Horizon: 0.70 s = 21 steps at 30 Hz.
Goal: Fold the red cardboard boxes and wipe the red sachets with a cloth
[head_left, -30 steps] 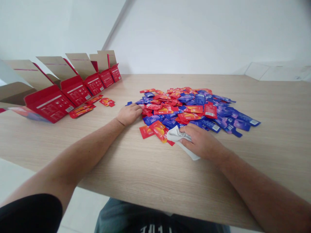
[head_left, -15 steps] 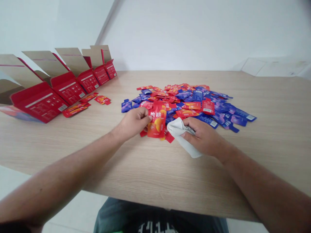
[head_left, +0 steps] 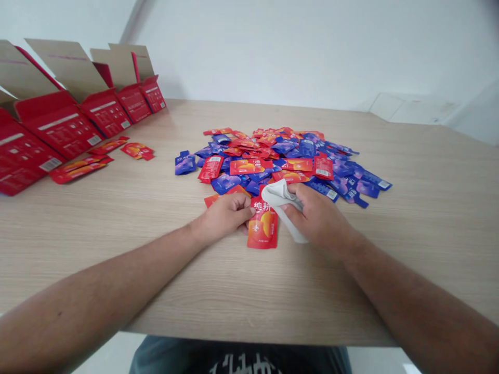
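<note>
Between thumb and fingers, my left hand (head_left: pixel 230 215) pinches the left edge of a red pouch (head_left: pixel 263 228) printed with orange fruit and white characters. My right hand (head_left: pixel 317 213) is closed round a folded white cloth (head_left: pixel 281 200). The cloth's rounded end covers the upper right part of the pouch and seems to touch it. Just beyond both hands spreads a heap of flat pouches, some red ones (head_left: pixel 251 166) and some blue-purple ones (head_left: pixel 228 183). Another red pouch (head_left: pixel 212 200) lies partly hidden behind my left hand.
Several red cartons (head_left: pixel 58 122) with raised flaps stand in a row at the left. A few red pouches (head_left: pixel 81 169) lie on the wooden table (head_left: pixel 187 301) in front of them. A white wall runs along the back, and the table's front edge is near my lap.
The held pouch has come down and nearer to me. The white cloth has moved from beside it onto its upper part. My view has shifted, so the cartons sit further left.
</note>
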Each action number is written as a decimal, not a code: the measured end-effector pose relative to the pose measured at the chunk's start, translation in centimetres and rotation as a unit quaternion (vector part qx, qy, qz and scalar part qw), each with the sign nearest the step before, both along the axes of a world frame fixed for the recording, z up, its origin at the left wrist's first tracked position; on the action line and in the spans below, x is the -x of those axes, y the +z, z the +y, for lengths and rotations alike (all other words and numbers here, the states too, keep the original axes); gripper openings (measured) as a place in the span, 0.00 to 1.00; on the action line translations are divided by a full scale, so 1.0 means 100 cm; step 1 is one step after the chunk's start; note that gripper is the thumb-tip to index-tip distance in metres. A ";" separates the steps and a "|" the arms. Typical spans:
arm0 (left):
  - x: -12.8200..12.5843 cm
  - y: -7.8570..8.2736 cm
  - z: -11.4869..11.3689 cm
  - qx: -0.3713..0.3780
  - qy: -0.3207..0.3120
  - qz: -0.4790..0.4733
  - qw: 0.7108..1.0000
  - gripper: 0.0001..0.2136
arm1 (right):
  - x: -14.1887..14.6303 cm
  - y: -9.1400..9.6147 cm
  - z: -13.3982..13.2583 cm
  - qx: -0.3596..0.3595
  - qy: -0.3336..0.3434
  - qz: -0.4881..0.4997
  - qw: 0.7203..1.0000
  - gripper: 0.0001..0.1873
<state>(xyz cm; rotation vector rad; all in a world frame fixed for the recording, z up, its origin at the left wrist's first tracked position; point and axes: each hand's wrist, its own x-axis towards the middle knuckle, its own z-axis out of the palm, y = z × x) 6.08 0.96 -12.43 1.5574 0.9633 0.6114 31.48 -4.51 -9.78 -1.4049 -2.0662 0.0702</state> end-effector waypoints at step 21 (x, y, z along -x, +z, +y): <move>0.007 0.006 -0.003 0.022 -0.058 -0.081 0.995 0.11 | 0.018 0.002 -0.027 0.003 0.089 -0.078 0.993 0.13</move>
